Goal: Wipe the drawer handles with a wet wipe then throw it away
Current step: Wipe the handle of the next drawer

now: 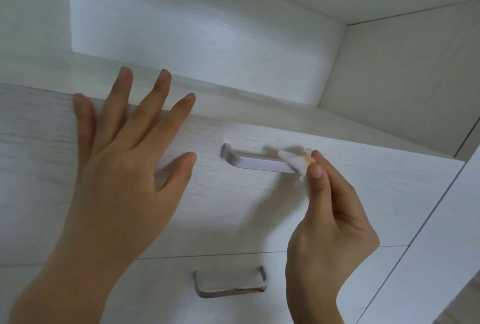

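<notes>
A white wet wipe (pixel 297 161) with an orange-brown stain is pinched in my right hand (pixel 330 217) and pressed against the right end of the upper drawer's silver handle (pixel 255 162). My left hand (pixel 124 157) lies flat with fingers spread on the upper drawer front (pixel 337 201), its fingertips reaching over the top edge. Below, the lower drawer's silver handle (pixel 230 286) carries a reddish-brown smear along its bottom bar.
Both drawers sit in a white wood-grain cabinet. Above the upper drawer is an open shelf recess (pixel 197 24) with a white side wall (pixel 405 82) to the right. A vertical cabinet panel (pixel 446 232) runs down the right edge.
</notes>
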